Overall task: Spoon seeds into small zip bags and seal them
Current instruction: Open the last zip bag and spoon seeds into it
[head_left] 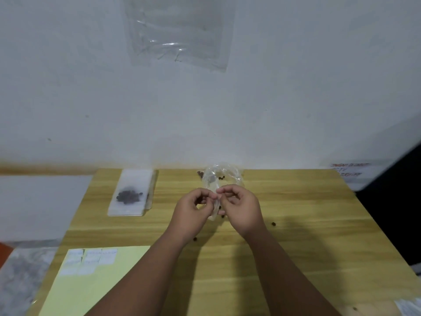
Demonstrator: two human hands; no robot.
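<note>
Clear-plastic small zip bag (214, 212) pinched at its top by both left hand (193, 209) and right hand (242, 210), hanging over the wooden table (307, 247), probably so as to press the seal shut; contents too blurred to judge. Nearby, loose seeds (273, 223) scattered.

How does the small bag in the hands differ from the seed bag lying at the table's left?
The held zip bag hangs pinched between the left hand and right hand; the seed bag lies flat on a stack of bags, untouched. The seed bag shows a dark seed cluster; the held zip bag's contents are unclear. Both are small and clear.
</note>
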